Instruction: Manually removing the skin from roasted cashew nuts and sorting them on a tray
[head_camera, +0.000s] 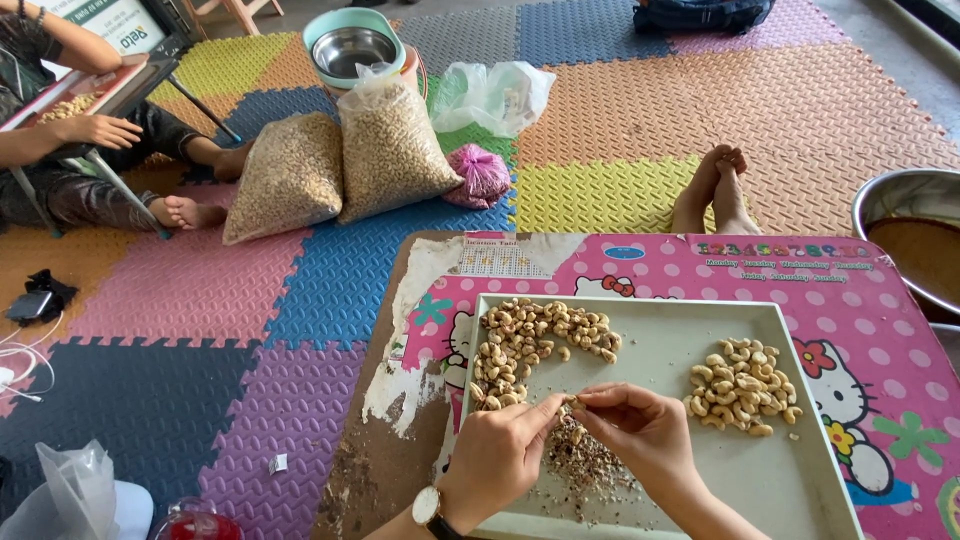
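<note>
1. Step in hand, as I judge it: peeling skin off one cashew (570, 404), pinched between the fingertips of both hands, over the tray (660, 345).
2. Left hand (500, 450), watch on wrist, fingers narrow on the nut; right hand (640, 425) pinched on the same nut.
3. Unpeeled heap (530, 345) upper left of the tray, peeled pile (742, 384) at right, husk scraps (585, 460) under the hands.
4. Next likely calls for a finer nail grip, then release toward the peeled pile.
5. Tray sits on the pink bench (870, 330).

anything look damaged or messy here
The pink table top is damaged: its printed covering has peeled off along the left edge, baring white and brown patches. Husk bits litter the tray beneath both hands.
</note>
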